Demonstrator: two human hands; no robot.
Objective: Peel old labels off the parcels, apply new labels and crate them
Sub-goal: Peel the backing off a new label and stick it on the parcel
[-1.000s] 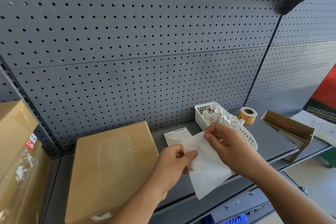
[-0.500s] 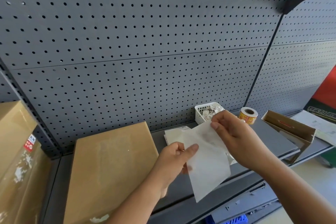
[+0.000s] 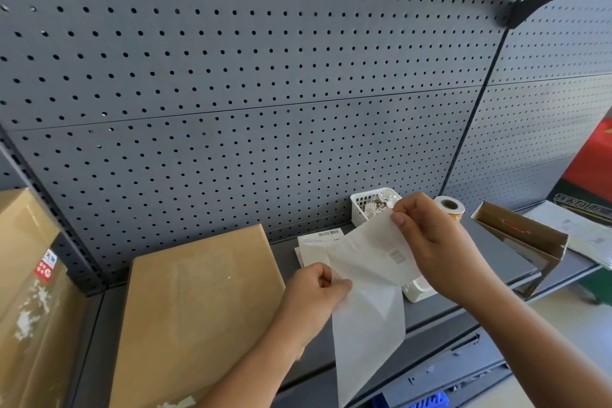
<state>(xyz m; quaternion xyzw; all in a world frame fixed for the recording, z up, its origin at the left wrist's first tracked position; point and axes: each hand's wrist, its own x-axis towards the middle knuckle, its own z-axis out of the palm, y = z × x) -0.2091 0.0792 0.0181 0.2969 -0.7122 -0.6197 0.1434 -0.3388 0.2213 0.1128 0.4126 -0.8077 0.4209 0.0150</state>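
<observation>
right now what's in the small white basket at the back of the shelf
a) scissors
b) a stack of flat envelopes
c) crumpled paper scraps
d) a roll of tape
c: the white basket is filled with crumpled paper scraps; the only roll in view stands outside it on the shelf, to its right.

Matt brown cardboard parcel point(image 3: 195, 315); thin translucent paper label backing point(image 3: 367, 325); white plastic mesh basket point(image 3: 359, 210); matt grey perforated metal pegboard point(image 3: 251, 83).
</observation>
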